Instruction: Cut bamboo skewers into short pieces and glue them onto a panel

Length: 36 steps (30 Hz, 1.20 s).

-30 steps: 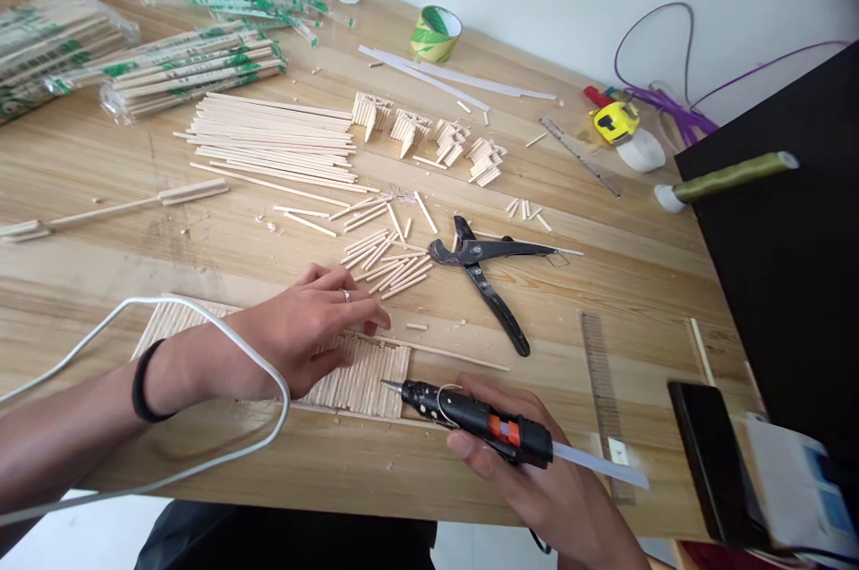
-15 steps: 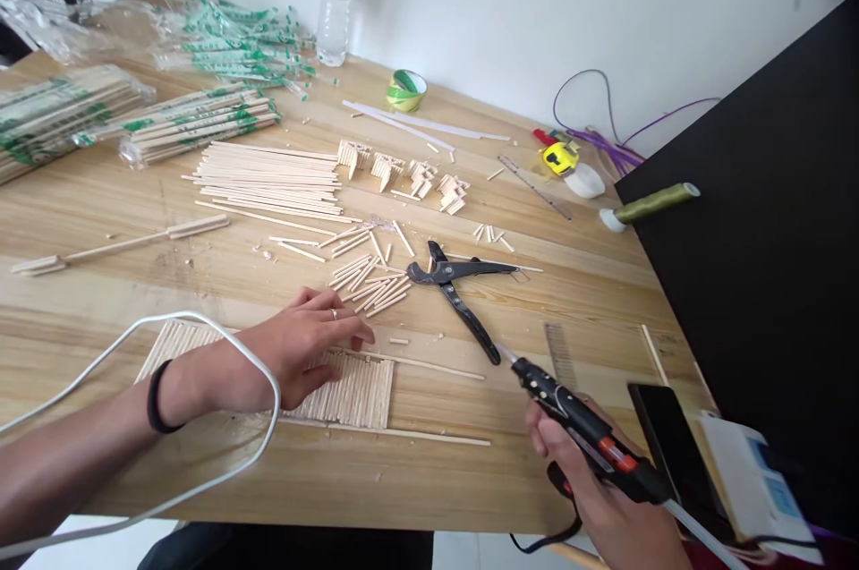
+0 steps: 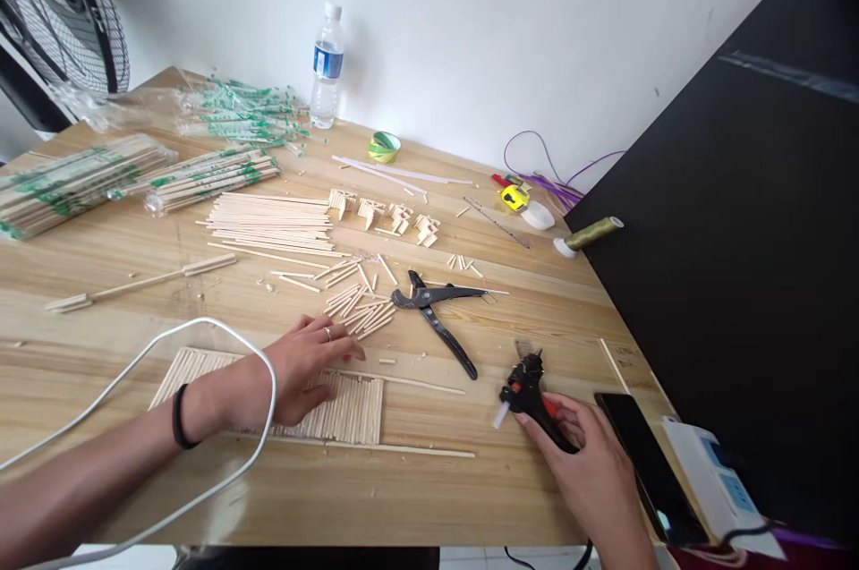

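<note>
My left hand (image 3: 299,373) rests palm down, fingers apart, on a flat panel of short wooden sticks (image 3: 355,409) laid side by side. Longer sticks run along the panel's near and far edges. At the right, my right hand (image 3: 591,463) grips the handle of a black glue gun (image 3: 530,391) low over the table. A white glue stick (image 3: 500,414) pokes out of its rear. Black cutters (image 3: 436,310) lie with handles spread beyond the hands, beside a loose heap of cut sticks (image 3: 362,310). A white cable (image 3: 268,373) loops over my left forearm.
Long sticks (image 3: 268,221), small stick assemblies (image 3: 369,210) and bagged sticks (image 3: 73,181) lie farther back. A water bottle (image 3: 327,73) stands by the wall. A phone (image 3: 648,463), a power strip (image 3: 725,480) and a black panel (image 3: 738,239) flank the right side.
My right hand has turned the glue gun and brought it down toward the table near the phone. My left hand stays on the stick panel. The camera view has tilted up.
</note>
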Available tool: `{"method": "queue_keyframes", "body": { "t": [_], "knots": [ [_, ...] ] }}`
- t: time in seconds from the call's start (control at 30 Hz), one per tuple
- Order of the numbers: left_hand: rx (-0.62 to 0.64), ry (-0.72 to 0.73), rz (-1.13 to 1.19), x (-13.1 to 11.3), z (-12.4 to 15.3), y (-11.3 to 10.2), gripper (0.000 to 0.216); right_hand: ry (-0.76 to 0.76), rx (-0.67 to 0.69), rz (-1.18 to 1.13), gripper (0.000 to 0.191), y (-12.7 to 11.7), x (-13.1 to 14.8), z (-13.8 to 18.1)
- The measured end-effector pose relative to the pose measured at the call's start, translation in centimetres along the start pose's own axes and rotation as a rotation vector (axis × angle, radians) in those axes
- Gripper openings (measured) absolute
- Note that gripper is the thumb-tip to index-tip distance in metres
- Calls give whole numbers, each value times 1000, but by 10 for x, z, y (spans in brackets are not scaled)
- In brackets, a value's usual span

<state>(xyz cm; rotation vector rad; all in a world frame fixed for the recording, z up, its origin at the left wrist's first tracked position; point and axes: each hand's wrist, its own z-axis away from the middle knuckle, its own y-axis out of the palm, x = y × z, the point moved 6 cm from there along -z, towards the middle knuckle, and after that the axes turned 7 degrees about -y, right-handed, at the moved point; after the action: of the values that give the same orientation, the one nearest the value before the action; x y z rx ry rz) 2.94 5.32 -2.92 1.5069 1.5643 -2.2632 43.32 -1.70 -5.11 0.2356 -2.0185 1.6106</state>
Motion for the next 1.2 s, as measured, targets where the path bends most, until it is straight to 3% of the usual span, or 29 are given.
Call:
{"method": "queue_keyframes", "body": {
  "t": [0.13,0.27,0.37,0.57,0.7,0.93,1.1,1.2],
  "knots": [
    [-13,1,7,-1,0,0,50,-24,21,-48,56,-4,-7,2],
    [-26,7,-17,-2,0,-1,50,-63,-145,8,48,-22,-4,5],
    [-34,12,-23,-3,1,-1,49,-115,-200,-21,40,-21,18,10],
    [-29,8,-19,0,2,0,47,-461,-66,-246,9,10,112,25],
    [-17,-10,-29,2,2,2,47,-577,25,-386,17,26,154,31],
    [2,-13,-58,-1,4,1,49,-641,133,-499,31,49,178,38],
    [-34,20,-71,-7,4,-3,39,-660,100,-339,21,60,183,39],
    [-53,17,-87,-9,3,-3,36,-671,150,-220,27,69,184,40]
  ]
}}
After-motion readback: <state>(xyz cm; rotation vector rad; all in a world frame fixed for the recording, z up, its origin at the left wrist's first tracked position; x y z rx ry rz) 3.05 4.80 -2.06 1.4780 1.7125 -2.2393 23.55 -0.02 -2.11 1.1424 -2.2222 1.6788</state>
